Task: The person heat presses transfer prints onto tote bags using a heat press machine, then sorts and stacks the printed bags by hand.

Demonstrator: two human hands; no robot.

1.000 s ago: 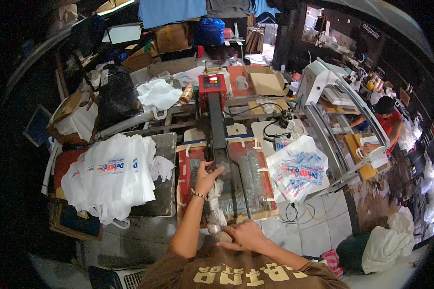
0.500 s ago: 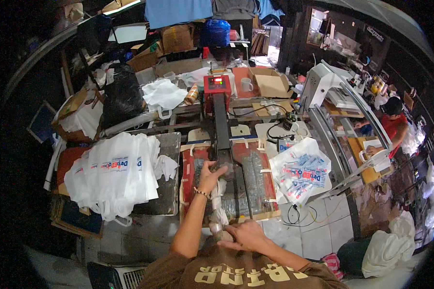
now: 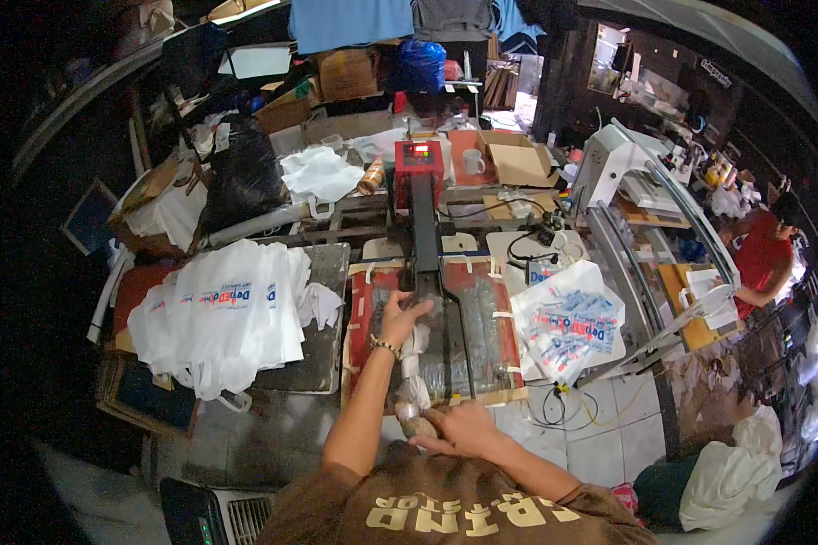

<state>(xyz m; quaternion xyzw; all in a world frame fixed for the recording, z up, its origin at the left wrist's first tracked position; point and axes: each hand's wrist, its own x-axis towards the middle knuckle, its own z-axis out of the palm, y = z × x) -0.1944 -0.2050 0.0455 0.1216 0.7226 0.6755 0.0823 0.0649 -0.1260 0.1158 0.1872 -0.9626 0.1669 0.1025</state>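
A heat press with a red control box [image 3: 418, 162] and a dark arm [image 3: 424, 227] stands before me. My left hand [image 3: 402, 320] is closed on the press near the lower end of that arm. The press handle [image 3: 413, 386], wrapped in white cloth, runs down toward my body and ends in a taped knob [image 3: 417, 427]. My right hand [image 3: 459, 429] rests at this knob with its fingers around it. Printed white bags [image 3: 227, 313] lie stacked to the left, and printed transfer sheets [image 3: 573, 318] lie on a white bag to the right.
Another press with a white housing [image 3: 603, 163] and metal rails stands at the right. Beyond it a person in red [image 3: 762, 259] works at a wooden board [image 3: 684, 304]. A white mug [image 3: 473, 162] and an open cardboard box [image 3: 515, 159] are at the back.
The view has shifted, so the bench appears further right. Both my hands keep their hold on the press. The person in red is more upright and further right.
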